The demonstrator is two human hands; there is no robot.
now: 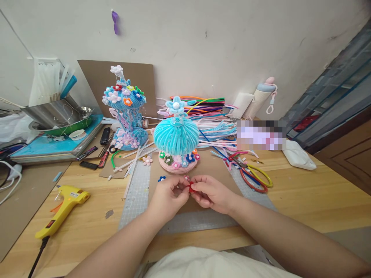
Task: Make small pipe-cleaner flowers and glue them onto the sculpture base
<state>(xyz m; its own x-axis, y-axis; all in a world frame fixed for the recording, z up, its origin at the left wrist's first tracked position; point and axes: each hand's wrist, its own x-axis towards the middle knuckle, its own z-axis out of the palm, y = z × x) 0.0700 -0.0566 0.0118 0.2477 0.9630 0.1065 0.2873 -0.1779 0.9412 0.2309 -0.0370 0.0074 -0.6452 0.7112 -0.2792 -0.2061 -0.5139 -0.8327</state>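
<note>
A small red piece of fuzzy pipe cleaner (191, 188) is pinched between the fingertips of my left hand (169, 193) and my right hand (213, 194). Its exact shape is partly hidden by the fingers. Just beyond my hands stands a pipe-cleaner ornament with a turquoise ribbed dome (176, 137) and a pink round base (166, 166) covered in little flowers. A blue flower (161, 178) lies on the brown cardboard (228, 181) beside my left hand. Part of a pink flower (187, 178) shows behind my fingertips.
A taller blue flowered ornament (124, 101) stands at the back left. The yellow glue gun (65, 204) lies on the left, its cord trailing forward. Red and yellow-handled pliers (255, 177) lie on the right. Bundled pipe cleaners (217, 127) lie behind. Beneath the cardboard is a grey cutting mat (136, 208).
</note>
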